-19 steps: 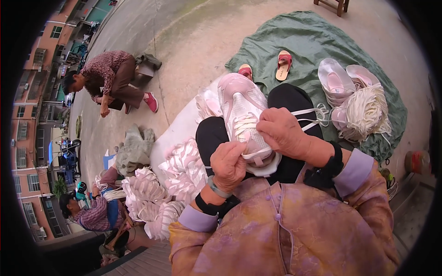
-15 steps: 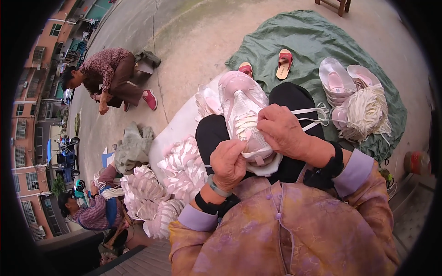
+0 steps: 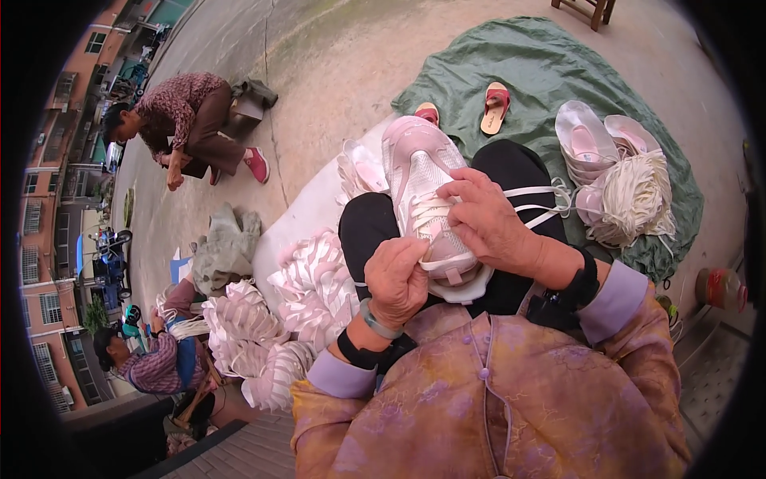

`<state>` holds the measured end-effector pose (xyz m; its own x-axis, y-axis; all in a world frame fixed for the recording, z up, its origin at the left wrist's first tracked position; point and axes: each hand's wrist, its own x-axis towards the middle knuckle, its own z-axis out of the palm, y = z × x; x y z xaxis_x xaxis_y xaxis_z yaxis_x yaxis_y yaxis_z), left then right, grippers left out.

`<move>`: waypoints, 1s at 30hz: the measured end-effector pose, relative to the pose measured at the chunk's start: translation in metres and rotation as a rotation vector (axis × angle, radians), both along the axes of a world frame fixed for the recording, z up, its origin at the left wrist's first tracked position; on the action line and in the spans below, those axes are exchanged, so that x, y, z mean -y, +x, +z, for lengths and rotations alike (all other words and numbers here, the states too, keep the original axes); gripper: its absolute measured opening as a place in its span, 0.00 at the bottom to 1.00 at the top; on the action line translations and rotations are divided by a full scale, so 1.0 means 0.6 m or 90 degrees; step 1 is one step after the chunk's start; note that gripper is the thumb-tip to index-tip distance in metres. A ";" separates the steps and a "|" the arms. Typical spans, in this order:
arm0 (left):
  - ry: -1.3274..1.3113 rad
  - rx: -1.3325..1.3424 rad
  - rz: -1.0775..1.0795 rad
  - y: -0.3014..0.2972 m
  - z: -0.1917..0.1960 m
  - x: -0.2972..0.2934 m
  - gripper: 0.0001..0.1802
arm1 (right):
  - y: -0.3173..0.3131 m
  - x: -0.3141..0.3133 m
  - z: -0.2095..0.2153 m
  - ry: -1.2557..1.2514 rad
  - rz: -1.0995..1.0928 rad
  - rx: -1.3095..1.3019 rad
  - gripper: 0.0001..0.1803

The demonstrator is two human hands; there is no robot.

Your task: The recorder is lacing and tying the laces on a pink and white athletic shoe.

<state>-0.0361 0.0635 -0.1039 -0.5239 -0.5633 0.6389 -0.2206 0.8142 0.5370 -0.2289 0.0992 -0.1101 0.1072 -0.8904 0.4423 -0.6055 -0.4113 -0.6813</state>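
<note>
Pink sneaker (image 3: 423,195) between both hands' fingers (image 3: 471,188)

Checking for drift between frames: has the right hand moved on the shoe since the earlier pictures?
No. The right hand sits at the same spot on the pink shoe, with the same gap to the red sandal on the green sheet.

top: purple-mauve blouse, mottled floral print, small round buttons down centre | cuffs: plain lilac, both sleeves | left hand (image 3: 396,279): pale green bangle plus black wristband | right hand (image 3: 488,222): black wristband at the wrist | legs: black trousers
</note>
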 end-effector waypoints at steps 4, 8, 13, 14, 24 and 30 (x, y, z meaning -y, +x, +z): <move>0.007 0.007 0.005 0.000 0.002 -0.002 0.11 | -0.002 0.003 -0.013 0.054 0.019 0.058 0.05; 0.035 0.000 0.011 0.001 0.003 -0.003 0.11 | 0.006 0.001 -0.003 0.088 -0.015 0.029 0.04; 0.045 -0.002 0.016 0.004 0.002 -0.006 0.10 | 0.009 0.000 -0.010 0.067 -0.021 0.004 0.04; 0.046 -0.002 0.017 0.005 0.002 -0.006 0.10 | 0.010 -0.002 -0.011 0.054 -0.026 -0.005 0.03; 0.092 -0.023 0.034 -0.007 0.010 -0.002 0.08 | 0.011 0.006 -0.006 0.025 -0.002 -0.043 0.04; 0.099 -0.024 0.041 0.002 0.005 -0.005 0.08 | 0.009 0.002 -0.009 0.079 -0.010 0.027 0.04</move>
